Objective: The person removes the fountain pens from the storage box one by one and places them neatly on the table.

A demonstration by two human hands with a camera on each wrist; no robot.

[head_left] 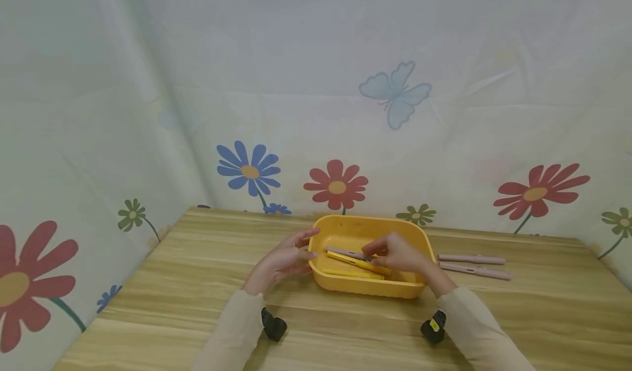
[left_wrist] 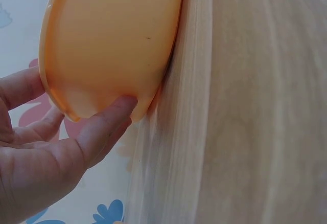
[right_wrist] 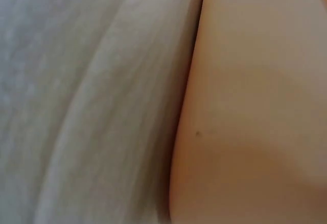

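A yellow plastic basket (head_left: 372, 289) sits on the wooden table, its long side toward me. My left hand (head_left: 283, 260) rests against its left end, fingers fairly straight; the left wrist view shows the thumb (left_wrist: 110, 119) on the outer wall and another finger at the rim. Inside the basket my right hand (head_left: 397, 254) pinches a pale pink pen (head_left: 340, 251) near its right end. Under that pen lies a yellow pen (head_left: 353, 260) at a slant, and another yellow pen (head_left: 351, 274) lies along the near wall. The right wrist view shows only the basket wall (right_wrist: 250, 91) and pale cloth, no fingers.
Two pale pink pens (head_left: 474, 259) lie on the wooden table (head_left: 498, 316) right of the basket, close to its right end. A flower-printed curtain (head_left: 296, 113) hangs behind the table's back edge. A small black camera (head_left: 274, 326) is worn at each wrist.
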